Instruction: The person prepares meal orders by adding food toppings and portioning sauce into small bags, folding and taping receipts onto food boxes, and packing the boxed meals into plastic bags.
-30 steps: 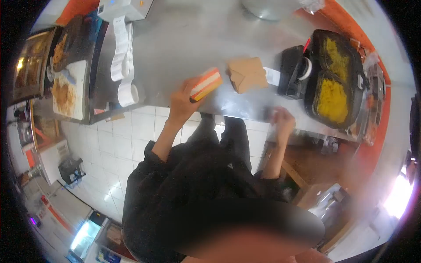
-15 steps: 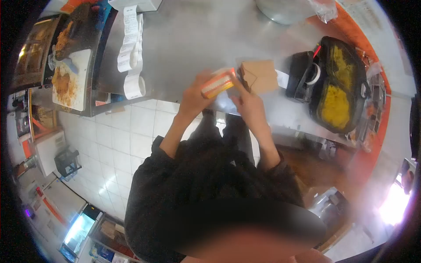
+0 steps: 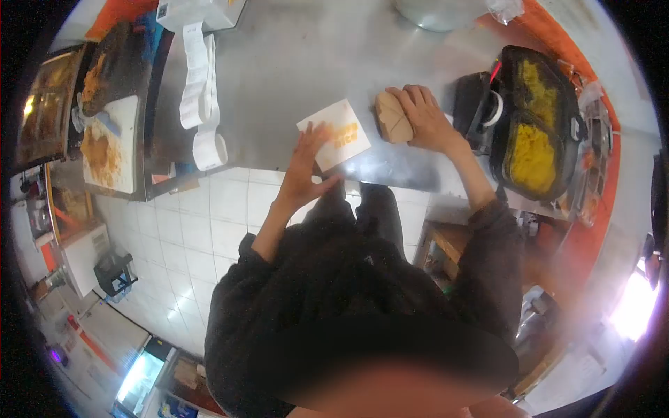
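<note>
Nearest the body, the left hand (image 3: 303, 166) is positioned left of the brown carton (image 3: 393, 124). Its fingers are spread, with the thumb well apart, and are laid over a white printed square (image 3: 344, 138); whether a grip is applied cannot be determined. The square is found just left of the carton, over the tabletop (image 3: 272, 90), tilted in its lie; orange lettering is borne on its face and is partly covered by the fingers. The carton is grasped from its right side by the right hand (image 3: 432, 127), the fingers being bent closely over it; the thumb's contact cannot be made out.

Well right of the carton, a black tray (image 3: 499, 155) is noted, with yellow contents (image 3: 532, 157) in its compartments. Well left of the carton, a curled paper strip (image 3: 210, 150) is observed. Beyond the carton, a metal bowl (image 3: 433, 14) is seen.
</note>
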A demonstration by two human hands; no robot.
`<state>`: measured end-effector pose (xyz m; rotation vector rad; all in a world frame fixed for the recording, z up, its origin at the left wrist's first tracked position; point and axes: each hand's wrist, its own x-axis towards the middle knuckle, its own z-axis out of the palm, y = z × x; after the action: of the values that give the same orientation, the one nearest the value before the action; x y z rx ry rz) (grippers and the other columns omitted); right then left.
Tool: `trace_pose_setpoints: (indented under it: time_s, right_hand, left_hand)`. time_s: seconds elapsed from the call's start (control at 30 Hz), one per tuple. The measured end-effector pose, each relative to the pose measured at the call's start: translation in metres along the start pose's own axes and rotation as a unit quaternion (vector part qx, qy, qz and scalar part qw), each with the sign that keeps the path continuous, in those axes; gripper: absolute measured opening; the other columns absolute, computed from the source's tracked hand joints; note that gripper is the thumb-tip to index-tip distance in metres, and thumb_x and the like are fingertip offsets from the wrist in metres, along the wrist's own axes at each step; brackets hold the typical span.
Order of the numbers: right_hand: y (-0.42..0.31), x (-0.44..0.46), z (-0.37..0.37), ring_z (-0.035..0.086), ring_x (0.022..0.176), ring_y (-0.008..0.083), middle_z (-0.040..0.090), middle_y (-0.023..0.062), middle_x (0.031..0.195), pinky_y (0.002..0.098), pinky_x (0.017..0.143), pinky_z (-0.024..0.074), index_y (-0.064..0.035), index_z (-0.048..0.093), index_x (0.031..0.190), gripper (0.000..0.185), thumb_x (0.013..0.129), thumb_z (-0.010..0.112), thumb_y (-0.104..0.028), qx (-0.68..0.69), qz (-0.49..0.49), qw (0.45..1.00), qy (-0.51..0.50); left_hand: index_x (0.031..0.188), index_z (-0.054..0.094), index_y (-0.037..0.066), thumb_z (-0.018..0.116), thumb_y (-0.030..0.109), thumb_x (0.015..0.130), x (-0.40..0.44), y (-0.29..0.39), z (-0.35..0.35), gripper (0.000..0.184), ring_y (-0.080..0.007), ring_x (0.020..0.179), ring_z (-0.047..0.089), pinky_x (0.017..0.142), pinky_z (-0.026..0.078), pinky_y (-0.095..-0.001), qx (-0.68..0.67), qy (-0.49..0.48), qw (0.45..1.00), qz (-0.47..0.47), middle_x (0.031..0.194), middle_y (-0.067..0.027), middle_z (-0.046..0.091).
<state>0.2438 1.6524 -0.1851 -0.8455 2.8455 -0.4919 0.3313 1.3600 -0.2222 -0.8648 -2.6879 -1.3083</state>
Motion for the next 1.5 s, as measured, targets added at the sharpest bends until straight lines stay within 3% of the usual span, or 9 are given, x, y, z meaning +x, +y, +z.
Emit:
trace_pose_setpoints:
  time_s: [0.43,0.57,0.7,0.87,0.97,1.03,1.23,1.33,1.5]
  right_hand:
    - [-0.048,-0.003,-0.04,0.038,0.124,0.0357,0.042,0.0191,0.129,0.0436,0.103,0.0326,-0.0075,0.035,0.135,0.077,0.069,0.074,-0.012,0.405,-0.028,0.913,0.036]
    - [0.054,-0.027,0.015,0.05,0.112,0.0298,0.053,0.0184,0.116,0.0418,0.094,0.0382,-0.0064,0.042,0.124,0.055,0.075,0.067,-0.008,-0.033,0.245,0.969,-0.01]
    - [0.068,-0.032,0.019,0.058,0.097,0.0342,0.062,0.0128,0.092,0.0425,0.084,0.0441,-0.0025,0.052,0.112,0.039,0.077,0.066,-0.013,0.029,0.269,0.962,-0.029]
    - [0.03,-0.053,0.008,0.055,0.062,0.0129,0.06,0.0057,0.07,0.0264,0.057,0.0425,0.0015,0.061,0.084,0.013,0.081,0.066,-0.01,0.324,0.235,0.875,0.273]
    - [-0.021,-0.081,0.007,0.046,0.065,0.0037,0.056,-0.0024,0.075,0.0198,0.058,0.0378,-0.0022,0.061,0.088,0.008,0.086,0.064,-0.009,0.394,0.306,0.767,0.404]
    - [-0.061,-0.089,0.004,0.046,0.067,0.0035,0.057,-0.0024,0.076,0.0201,0.059,0.0386,-0.0035,0.061,0.089,0.008,0.085,0.065,-0.009,0.423,0.327,0.695,0.481]
    - [-0.028,-0.142,0.014,0.05,0.074,0.0081,0.058,0.0017,0.085,0.0221,0.068,0.0414,-0.0004,0.058,0.093,0.011,0.087,0.062,-0.01,0.404,0.355,0.643,0.545]
    - [0.04,-0.161,0.005,0.05,0.076,0.0119,0.06,0.0064,0.088,0.0253,0.07,0.0418,-0.0003,0.062,0.099,0.021,0.09,0.059,-0.019,0.312,0.393,0.712,0.491]
    - [0.092,-0.153,-0.004,0.046,0.073,0.0173,0.057,0.0074,0.075,0.0259,0.067,0.0373,-0.0021,0.07,0.081,0.025,0.088,0.062,-0.025,0.348,0.338,0.837,0.255]
  left_hand:
    - [0.139,0.002,0.007,0.091,0.028,0.05,0.013,0.003,0.007,0.127,-0.0319,0.126,0.034,0.105,0.031,-0.0436,-0.012,0.082,0.995,-0.052,0.134,-0.0175,0.027]
    - [0.139,-0.001,0.008,0.09,0.03,0.055,-0.001,-0.015,0.032,0.126,-0.0322,0.128,0.029,0.104,0.032,-0.0443,-0.081,0.179,0.974,-0.115,0.137,-0.019,0.019]
    - [0.139,-0.005,0.005,0.087,0.036,0.059,0.01,0.017,0.025,0.126,-0.0337,0.129,0.026,0.103,0.033,-0.044,0.008,0.164,0.976,-0.145,0.138,-0.0204,0.015]
    - [0.138,0.009,-0.003,0.082,0.033,0.066,-0.006,0.067,0.022,0.108,-0.0333,0.125,0.034,0.103,0.033,-0.0444,0.018,0.251,0.967,-0.034,0.139,-0.0202,0.024]
    - [0.139,0.019,0.002,0.079,0.025,0.072,0.027,0.111,0.049,0.092,-0.03,0.122,0.04,0.102,0.034,-0.0404,-0.145,0.02,0.989,-0.017,0.138,-0.02,0.031]
    - [0.141,0.02,0.003,0.066,0.009,0.083,0.069,0.135,0.093,0.074,-0.0215,0.114,0.048,0.096,0.04,-0.032,-0.556,0.141,0.783,-0.243,0.124,-0.0155,0.048]
    - [0.139,0.028,0.004,0.052,0.012,0.093,0.127,0.143,0.105,0.053,-0.0132,0.076,0.059,0.069,0.046,-0.0269,-0.517,0.048,0.83,-0.207,0.119,-0.0151,0.052]
    - [0.136,0.032,0.003,0.055,0.015,0.091,0.136,0.157,0.099,0.051,-0.0186,0.076,0.06,0.071,0.046,-0.0316,-0.293,-0.021,0.941,-0.167,0.107,-0.013,0.062]
    - [0.126,0.044,0.004,0.059,0.021,0.087,0.133,0.134,0.141,0.045,-0.0307,0.082,0.059,0.076,0.044,-0.0381,-0.231,-0.337,0.905,-0.119,0.095,-0.0202,0.063]
